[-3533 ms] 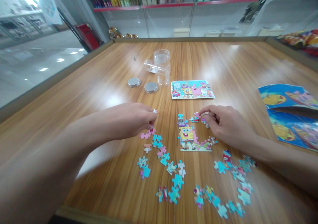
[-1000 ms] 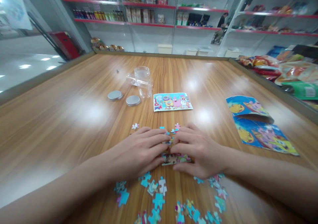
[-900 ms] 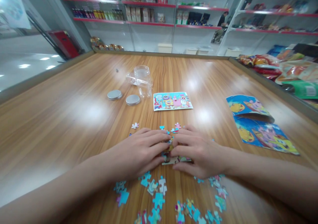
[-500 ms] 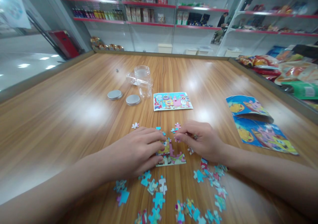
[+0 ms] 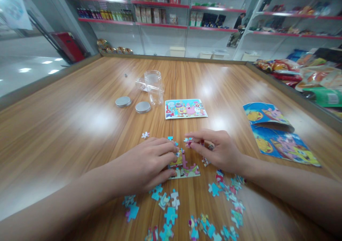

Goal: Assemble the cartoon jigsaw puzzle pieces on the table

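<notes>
Between the thumb and forefinger of the right hand [image 5: 220, 152] sits a small puzzle piece [image 5: 188, 141], pinched tight at the fingertips. It is at the far edge of the partly built puzzle [image 5: 187, 169]; whether it touches the wood cannot be told. That puzzle lies flat on the wooden table [image 5: 80, 120], just nearer the person than the pinched piece, and shows between the two hands. The left hand [image 5: 145, 164] lies palm down with its fingers stretched out, gripping nothing. Its fingertips rest on the puzzle's left part.

Loose pieces [image 5: 171, 200] are scattered on the near side of both hands, with a denser cluster [image 5: 231, 191] beside the right wrist. A lone piece [image 5: 145, 135] lies just beyond the left hand.

Farther off, a picture card [image 5: 186, 108] lies flat. Left of it are two metal lids [image 5: 143, 107] and an upright clear jar [image 5: 154, 85], with a second jar on its side behind. Printed bags [image 5: 278, 134] lie well apart to the right.
</notes>
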Available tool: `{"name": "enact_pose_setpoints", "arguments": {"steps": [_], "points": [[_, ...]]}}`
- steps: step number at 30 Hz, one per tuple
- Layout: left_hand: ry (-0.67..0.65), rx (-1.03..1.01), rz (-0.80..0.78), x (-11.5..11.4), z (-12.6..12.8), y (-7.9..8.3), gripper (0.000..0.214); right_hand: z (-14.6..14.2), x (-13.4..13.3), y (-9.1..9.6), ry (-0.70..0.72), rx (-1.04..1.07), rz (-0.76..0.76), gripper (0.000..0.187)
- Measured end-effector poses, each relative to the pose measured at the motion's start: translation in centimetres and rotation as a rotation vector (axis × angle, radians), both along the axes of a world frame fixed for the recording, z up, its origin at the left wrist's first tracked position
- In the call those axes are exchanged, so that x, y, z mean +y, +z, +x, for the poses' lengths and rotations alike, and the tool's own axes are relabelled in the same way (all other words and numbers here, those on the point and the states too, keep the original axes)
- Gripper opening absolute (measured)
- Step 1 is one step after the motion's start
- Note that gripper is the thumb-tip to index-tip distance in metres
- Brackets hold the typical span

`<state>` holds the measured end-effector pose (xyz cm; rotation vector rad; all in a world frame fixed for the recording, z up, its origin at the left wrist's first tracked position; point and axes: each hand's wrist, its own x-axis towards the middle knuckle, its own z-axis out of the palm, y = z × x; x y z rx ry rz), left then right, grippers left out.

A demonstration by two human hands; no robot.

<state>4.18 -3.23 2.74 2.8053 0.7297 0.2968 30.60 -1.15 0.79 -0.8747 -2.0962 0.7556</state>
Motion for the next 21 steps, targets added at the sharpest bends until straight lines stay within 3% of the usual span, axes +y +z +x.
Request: {"name": "enact_pose_setpoints", "arguments": {"steps": [3,9,15,21], "points": [[-0.008,-0.006,0.007,-0.01,0.04,0.01,0.027,0.07,0.05,-0.14,-0.001,-0.018,0.005,0.011],[-0.009,0.001,0.017,0.07,0.16,-0.03,0.026,-0.03,0.11,-0.4,-0.011,-0.007,-0.145,0.012],[-0.009,0.007,0.02,-0.14,0.11,0.03,0.025,0.12,0.55,-0.48,0.033,-0.091,0.07,0.013],[-0.018,0.009,0.038,-0.03,0.08,-0.12,0.027,-0.04,0.68,-0.48,0.065,-0.135,0.155,0.003]]}}
